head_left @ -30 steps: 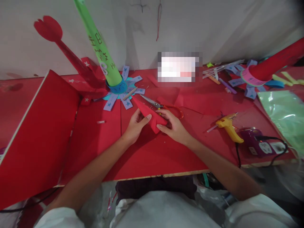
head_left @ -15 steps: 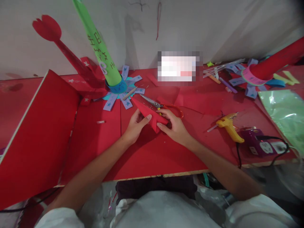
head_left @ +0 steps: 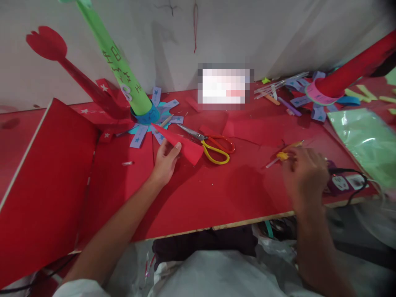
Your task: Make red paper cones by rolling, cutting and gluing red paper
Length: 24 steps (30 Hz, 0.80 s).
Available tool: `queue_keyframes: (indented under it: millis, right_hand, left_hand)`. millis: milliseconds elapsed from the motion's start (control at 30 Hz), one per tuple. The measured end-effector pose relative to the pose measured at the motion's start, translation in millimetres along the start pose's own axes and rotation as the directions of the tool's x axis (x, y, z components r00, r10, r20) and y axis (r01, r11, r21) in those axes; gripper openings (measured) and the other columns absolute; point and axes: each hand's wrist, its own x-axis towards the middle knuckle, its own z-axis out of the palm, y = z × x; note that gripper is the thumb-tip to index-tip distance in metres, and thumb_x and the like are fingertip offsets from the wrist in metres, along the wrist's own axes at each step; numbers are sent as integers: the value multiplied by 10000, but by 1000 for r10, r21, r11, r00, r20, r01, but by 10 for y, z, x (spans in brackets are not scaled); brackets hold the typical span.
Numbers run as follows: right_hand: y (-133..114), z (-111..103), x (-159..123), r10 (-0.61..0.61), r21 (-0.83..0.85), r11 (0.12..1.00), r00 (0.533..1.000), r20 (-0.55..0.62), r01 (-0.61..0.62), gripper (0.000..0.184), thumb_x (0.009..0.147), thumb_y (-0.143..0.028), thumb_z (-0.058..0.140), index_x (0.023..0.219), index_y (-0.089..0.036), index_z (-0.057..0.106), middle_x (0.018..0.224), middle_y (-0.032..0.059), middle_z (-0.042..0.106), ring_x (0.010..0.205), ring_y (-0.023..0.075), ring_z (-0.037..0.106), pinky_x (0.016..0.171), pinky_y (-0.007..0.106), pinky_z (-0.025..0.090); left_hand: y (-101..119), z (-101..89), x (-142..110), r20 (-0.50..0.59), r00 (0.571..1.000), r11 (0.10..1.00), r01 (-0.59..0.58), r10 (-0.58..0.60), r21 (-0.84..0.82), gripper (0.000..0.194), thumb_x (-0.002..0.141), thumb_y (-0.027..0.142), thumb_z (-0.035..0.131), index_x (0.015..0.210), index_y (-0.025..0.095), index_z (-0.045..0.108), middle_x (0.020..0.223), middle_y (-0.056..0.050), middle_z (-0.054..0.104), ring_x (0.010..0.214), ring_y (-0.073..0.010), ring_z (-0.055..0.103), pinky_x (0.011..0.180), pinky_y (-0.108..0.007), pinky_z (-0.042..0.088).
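Observation:
My left hand [head_left: 167, 161] pinches a folded red paper piece [head_left: 185, 148] between thumb and fingers. The piece tapers to a point at its upper left, above the red table. Just right of it lie scissors [head_left: 216, 149], with one red and one yellow handle and their blades pointing to the upper left. On the right, my right hand [head_left: 307, 175], somewhat blurred, is curled over the yellow hot glue gun [head_left: 282, 156]. Its handle is hidden under the hand. A clear glue stick [head_left: 272, 163] shows beside the gun.
An upright red board [head_left: 46, 189] stands at left. Behind are a green paper tube [head_left: 130, 82] on a blue base, a red paper flower [head_left: 49, 43] and a red tube [head_left: 355, 70]. A purple power socket [head_left: 338, 183] with cables and a green plastic packet [head_left: 361, 136] are at right.
My right hand has let go of the red piece and moved right onto the glue gun. My left hand keeps the piece, now slightly further left, uncovering the scissors' handles.

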Motion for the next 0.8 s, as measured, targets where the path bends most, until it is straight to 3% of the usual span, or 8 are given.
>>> queue_keyframes:
  millis: [100, 233, 367, 633, 800]
  right_hand:
    - [378, 36, -77, 61, -239, 970, 998, 36, -50, 343, 992, -237, 489, 1188, -126, 748, 1123, 214, 763, 1036, 357, 664, 840, 446, 487]
    - [489, 36, -129, 94, -366, 930, 983, 160, -30, 393, 1048, -401, 502, 1222, -143, 743, 1055, 216, 754, 969, 361, 674, 707, 422, 426]
    - [414, 55, -124, 90, -332, 943, 973, 213, -14, 330, 967, -351, 606, 1195, -150, 734, 989, 216, 732, 860, 354, 666, 645, 419, 374]
    - [410, 159, -147, 156, -157, 978, 980, 126, -136, 442, 837, -168, 601, 1274, -167, 668, 1040, 175, 635, 790, 320, 603, 620, 413, 378]
    - [351, 139, -290, 239, -32, 971, 971, 3, -238, 433, 812, -204, 651, 1240, -254, 689, 1127, 178, 683, 981, 392, 661, 727, 466, 456]
  left_hand:
    - [6, -29, 37, 0, 1000, 1000, -26, 26, 4, 466, 770, 499, 953, 1108, 256, 745, 1148, -48, 766, 973, -188, 760, 871, -313, 636]
    - [-4, -58, 56, 8, 999, 999, -41, 41, 27, 403, 834, 462, 914, 1159, 285, 754, 1224, -46, 759, 1001, -174, 760, 900, -304, 636]
    - [-10, -58, 55, 15, 999, 999, -39, 39, 28, 407, 831, 468, 913, 1153, 275, 755, 1217, -59, 768, 1012, -189, 763, 894, -303, 649]
    - [8, -22, 37, 41, 999, 1000, -6, 5, 24, 473, 775, 490, 946, 1122, 261, 722, 1218, -65, 775, 1088, -223, 771, 925, -327, 642]
    - [52, 0, 39, 111, 993, 1000, 27, -26, -10, 474, 793, 436, 919, 1181, 269, 703, 1199, -68, 787, 1199, -260, 756, 1007, -387, 622]
